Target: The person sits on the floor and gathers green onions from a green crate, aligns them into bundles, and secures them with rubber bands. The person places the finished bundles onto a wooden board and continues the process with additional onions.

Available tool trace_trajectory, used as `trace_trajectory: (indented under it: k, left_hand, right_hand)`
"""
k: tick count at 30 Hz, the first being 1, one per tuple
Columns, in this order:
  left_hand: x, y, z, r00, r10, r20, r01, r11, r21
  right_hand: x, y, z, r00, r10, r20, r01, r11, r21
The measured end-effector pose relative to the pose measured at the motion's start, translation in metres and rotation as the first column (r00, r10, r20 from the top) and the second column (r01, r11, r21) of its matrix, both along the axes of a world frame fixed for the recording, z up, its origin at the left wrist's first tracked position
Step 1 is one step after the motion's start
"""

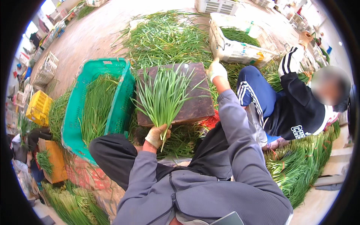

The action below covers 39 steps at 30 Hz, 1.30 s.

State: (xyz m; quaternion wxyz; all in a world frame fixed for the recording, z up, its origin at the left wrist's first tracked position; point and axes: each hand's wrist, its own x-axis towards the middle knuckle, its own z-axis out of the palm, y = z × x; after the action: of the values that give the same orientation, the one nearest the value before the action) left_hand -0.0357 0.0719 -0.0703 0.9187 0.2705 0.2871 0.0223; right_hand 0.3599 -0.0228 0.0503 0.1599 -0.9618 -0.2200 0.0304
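My left hand, in a pale glove with the fingers showing, grips the gathered lower end of a bunch of long flat green leaves, which look like garlic chives. The leaves fan out away from me over a dark brown board. My right hand, also gloved, is beside the board's far right corner, clear of the bunch; whether something small is between its fingers cannot be made out. Red ties lie under the board's near right edge.
A green plastic crate of leaves stands left. Beyond the board lies a loose leaf heap, with a white crate to its right. A co-worker sits close on the right, near tied bundles. A yellow crate is farther left.
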Motion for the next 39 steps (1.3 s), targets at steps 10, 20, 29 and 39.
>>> trace_trajectory:
  k: [10,20,29,39]
  left_hand:
    - [0.037,-0.022,0.008,0.988,0.14,-0.066,-0.118,0.959,0.257]
    - [0.023,-0.059,0.041,0.775,0.001,-0.633,0.602,0.306,0.738]
    - [-0.003,0.006,0.007,0.944,-0.059,-0.324,0.259,0.741,0.619]
    - [0.036,0.03,0.13,0.811,0.383,0.442,-0.583,0.588,0.56]
  right_hand:
    - [-0.228,-0.029,-0.031,0.275,0.45,-0.85,-0.058,0.89,0.452]
    - [-0.258,-0.006,-0.098,0.529,0.382,-0.758,0.189,0.818,0.544]
    - [-0.257,-0.017,-0.076,0.239,0.417,-0.877,0.251,0.846,0.471]
    - [-0.252,0.009,-0.001,0.44,0.81,-0.387,-0.562,0.584,0.586]
